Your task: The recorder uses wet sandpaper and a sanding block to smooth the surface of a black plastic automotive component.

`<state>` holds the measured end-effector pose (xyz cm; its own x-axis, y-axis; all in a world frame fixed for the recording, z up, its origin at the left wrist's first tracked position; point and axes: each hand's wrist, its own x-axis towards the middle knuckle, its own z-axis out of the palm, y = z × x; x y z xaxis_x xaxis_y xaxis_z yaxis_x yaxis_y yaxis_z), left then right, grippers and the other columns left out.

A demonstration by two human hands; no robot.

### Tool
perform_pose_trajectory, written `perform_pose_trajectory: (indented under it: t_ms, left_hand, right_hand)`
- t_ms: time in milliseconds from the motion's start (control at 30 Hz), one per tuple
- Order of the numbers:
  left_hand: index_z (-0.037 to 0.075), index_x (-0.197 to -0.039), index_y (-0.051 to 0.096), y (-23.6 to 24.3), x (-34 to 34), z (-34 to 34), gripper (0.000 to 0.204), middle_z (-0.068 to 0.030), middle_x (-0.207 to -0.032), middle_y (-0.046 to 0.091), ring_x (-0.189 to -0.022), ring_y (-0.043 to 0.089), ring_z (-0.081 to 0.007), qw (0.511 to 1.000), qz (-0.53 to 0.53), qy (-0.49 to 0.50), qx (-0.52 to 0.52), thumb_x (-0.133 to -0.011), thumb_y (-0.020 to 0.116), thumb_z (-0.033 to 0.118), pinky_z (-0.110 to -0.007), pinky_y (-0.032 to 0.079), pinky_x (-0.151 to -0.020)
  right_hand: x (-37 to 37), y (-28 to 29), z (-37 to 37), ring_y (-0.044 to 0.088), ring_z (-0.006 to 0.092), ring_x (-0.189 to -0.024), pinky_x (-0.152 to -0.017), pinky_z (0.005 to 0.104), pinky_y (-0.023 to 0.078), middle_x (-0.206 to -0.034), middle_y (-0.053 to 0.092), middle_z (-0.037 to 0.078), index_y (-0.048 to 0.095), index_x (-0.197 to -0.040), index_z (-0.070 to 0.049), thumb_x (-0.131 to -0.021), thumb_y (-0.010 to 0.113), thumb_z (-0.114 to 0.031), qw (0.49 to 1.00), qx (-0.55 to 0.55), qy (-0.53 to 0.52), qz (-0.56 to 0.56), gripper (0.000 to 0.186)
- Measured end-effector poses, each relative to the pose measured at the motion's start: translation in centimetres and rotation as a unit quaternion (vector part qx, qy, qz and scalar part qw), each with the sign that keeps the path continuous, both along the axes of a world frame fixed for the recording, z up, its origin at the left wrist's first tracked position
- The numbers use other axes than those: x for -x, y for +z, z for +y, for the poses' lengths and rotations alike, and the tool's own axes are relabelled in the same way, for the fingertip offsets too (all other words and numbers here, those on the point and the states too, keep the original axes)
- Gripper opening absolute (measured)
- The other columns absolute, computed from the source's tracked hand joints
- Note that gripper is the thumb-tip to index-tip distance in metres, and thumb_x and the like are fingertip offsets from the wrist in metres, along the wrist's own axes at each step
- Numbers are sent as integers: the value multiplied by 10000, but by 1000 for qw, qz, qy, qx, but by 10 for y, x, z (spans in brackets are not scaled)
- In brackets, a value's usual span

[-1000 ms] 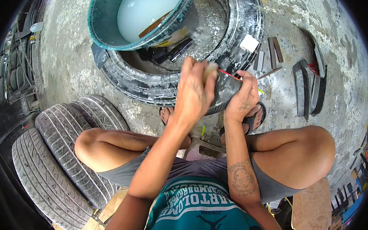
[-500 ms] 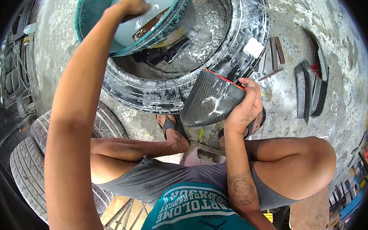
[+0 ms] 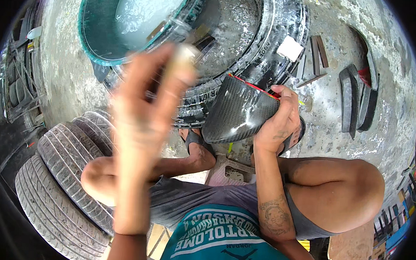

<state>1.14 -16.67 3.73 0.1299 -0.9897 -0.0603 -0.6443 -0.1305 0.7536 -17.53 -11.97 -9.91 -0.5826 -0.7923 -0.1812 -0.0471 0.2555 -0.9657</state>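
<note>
two hands are busy: your right hand (image 3: pixel 278 122) grips the curved black carbon-weave panel with a red edge (image 3: pixel 239 112) by its rim, holding it tilted above your feet, just in front of the worn black tyre lying on the concrete floor (image 3: pixel 273 48). your left hand (image 3: pixel 145 105) is raised, blurred, fingers closed on a small pale pad (image 3: pixel 186 56) (what it is i cannot tell). held one-handed, the glossy, seemingly wet panel could slip onto the concrete. the teal basin of cloudy water (image 3: pixel 92 44) sits on the tyre.
</note>
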Motion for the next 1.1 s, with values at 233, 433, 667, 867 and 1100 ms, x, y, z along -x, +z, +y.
perform_pose_trajectory:
  t_ms: [233,433,667,867,1100]
  left_hand:
    - [-76,-1233,664,-56,77,65,386,-210,-1101,613,-1013,652,-374,999,-41,-14,-3,-904,812,61,-433,541,-917]
    - [-92,-1182,622,-52,84,61,333,-221,-1072,584,-979,623,-412,998,-47,-29,-35,-903,772,11,-458,519,-884]
    - [-94,-1130,642,-57,90,42,300,-248,-1064,587,-946,631,-441,998,-53,-30,8,-889,781,19,-470,523,-845]
    - [-97,-1112,641,-65,91,22,291,-235,-1040,575,-907,620,-423,998,-52,-24,19,-899,787,37,-457,521,-812]
    - [-95,-1143,643,-64,87,45,301,-240,-1055,584,-932,640,-420,998,-32,-44,26,-908,777,36,-451,526,-840]
  right_hand:
    - [-3,-2,0,620,223,-947,-898,348,476,-950,723,98,700,-879,17,-1019,599,-140,1000,-8,-23,-18,234]
    - [2,-11,3,623,236,-908,-863,352,486,-917,710,106,603,-780,17,-938,623,-5,999,27,-12,14,161]
    - [3,0,0,621,253,-891,-860,370,489,-902,700,109,578,-777,11,-918,629,-28,1000,14,-5,14,155]
    - [0,3,-2,630,273,-886,-868,388,495,-901,701,116,562,-776,3,-920,641,-42,1000,14,-2,3,170]
    - [6,-11,6,632,287,-893,-863,392,500,-901,683,116,568,-800,-2,-924,644,-36,998,36,8,57,149]
